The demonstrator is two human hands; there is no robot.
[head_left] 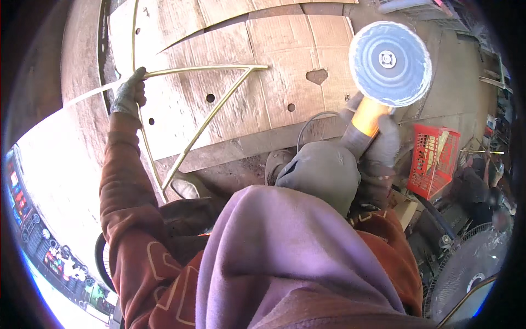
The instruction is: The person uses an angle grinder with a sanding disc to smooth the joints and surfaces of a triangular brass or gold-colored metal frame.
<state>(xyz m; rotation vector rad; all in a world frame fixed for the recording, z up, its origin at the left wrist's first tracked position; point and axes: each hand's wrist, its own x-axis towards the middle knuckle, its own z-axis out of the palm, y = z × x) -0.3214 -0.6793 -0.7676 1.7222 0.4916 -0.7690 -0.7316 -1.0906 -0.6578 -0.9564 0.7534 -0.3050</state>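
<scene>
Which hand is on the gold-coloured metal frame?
The left hand, gripping the frame at its left corner; the right hand holds the yellow-bodied grinder instead.

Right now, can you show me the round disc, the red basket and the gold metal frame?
Round disc [387, 59]: head view, on its central hub.
Red basket [421, 187]: head view, on its lower wall.
Gold metal frame [213, 114]: head view, on its slanting bar.

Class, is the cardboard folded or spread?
Spread: the cardboard lies opened out beneath the frame, its broad face, crease lines and several holes showing.
</scene>
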